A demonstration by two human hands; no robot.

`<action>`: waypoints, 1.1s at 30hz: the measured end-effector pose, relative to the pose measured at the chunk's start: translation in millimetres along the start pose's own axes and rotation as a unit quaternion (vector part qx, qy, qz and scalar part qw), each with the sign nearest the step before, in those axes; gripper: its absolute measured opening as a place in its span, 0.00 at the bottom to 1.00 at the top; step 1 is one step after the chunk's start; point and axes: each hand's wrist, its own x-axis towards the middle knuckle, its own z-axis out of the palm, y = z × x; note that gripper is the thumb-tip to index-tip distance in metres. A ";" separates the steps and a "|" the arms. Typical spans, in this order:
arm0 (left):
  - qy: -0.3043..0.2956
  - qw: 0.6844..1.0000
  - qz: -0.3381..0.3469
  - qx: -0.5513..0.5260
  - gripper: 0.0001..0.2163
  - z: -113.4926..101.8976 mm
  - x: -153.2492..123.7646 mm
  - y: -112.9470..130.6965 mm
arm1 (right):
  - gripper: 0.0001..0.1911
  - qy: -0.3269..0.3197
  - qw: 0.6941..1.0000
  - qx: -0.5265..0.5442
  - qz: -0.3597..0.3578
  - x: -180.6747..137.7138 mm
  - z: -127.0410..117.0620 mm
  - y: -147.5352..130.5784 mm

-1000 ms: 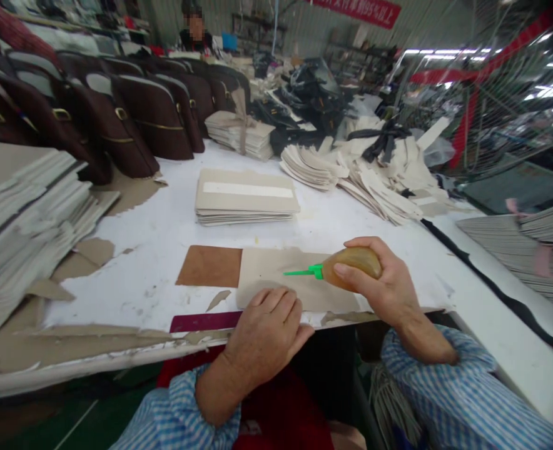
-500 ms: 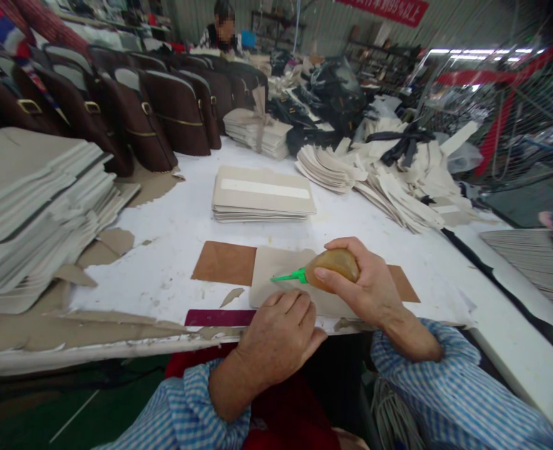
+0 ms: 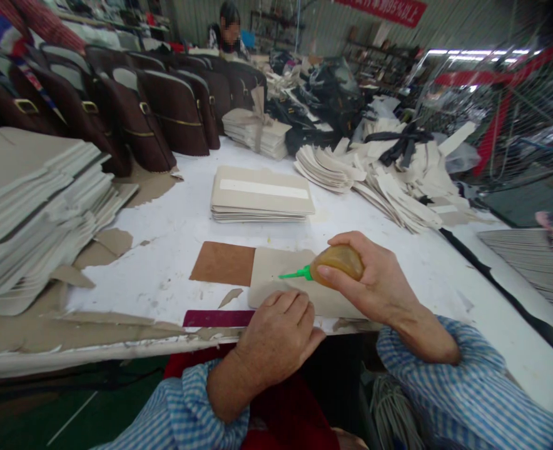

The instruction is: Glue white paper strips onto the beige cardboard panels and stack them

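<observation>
My right hand (image 3: 375,275) grips an amber squeeze bottle (image 3: 339,265) with a green nozzle pointing left. The nozzle tip is over a beige panel (image 3: 264,272) lying on the table; whether it touches cannot be seen. My left hand (image 3: 281,331) rests with bent fingers over the panel's front edge, its thumb pointing right. Beside that hand lies a dark purple strip (image 3: 218,319) along the table edge. A brown rectangular piece (image 3: 223,264) lies at the panel's left side. A small dark spot shows on the panel near the nozzle.
Behind the panel is a stack of beige pieces (image 3: 262,199) with a white strip on top. Larger beige stacks (image 3: 37,206) stand left, dark brown bags (image 3: 176,109) behind them. Beige strips (image 3: 328,169) are piled back right. A person (image 3: 229,37) is in the background.
My right hand and the bottle have moved slightly right, drawing the nozzle tip along. The brown piece that showed beyond my right wrist is no longer visible. My left hand stays nearly still.
</observation>
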 end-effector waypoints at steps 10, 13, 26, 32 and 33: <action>-0.006 1.000 -0.003 0.001 0.15 1.3 -1.2 0.2 | 0.16 -0.034 0.999 0.037 -0.001 2.7 3.0 -5.2; -0.002 1.000 -0.005 0.002 0.14 1.5 -1.4 0.4 | 0.16 -0.021 0.999 0.043 -0.012 3.4 8.6 -3.8; -0.020 1.000 -0.008 -0.009 0.14 0.2 -0.7 0.1 | 0.15 0.008 1.000 0.021 -0.004 7.2 10.9 -1.2; -0.006 1.000 -0.007 -0.005 0.14 0.8 -1.2 0.6 | 0.15 -0.008 0.999 0.038 -0.015 8.5 15.2 -5.4; -0.006 1.000 -0.008 -0.005 0.14 0.6 -1.0 0.7 | 0.16 -0.012 0.999 0.040 -0.017 8.9 15.3 -5.8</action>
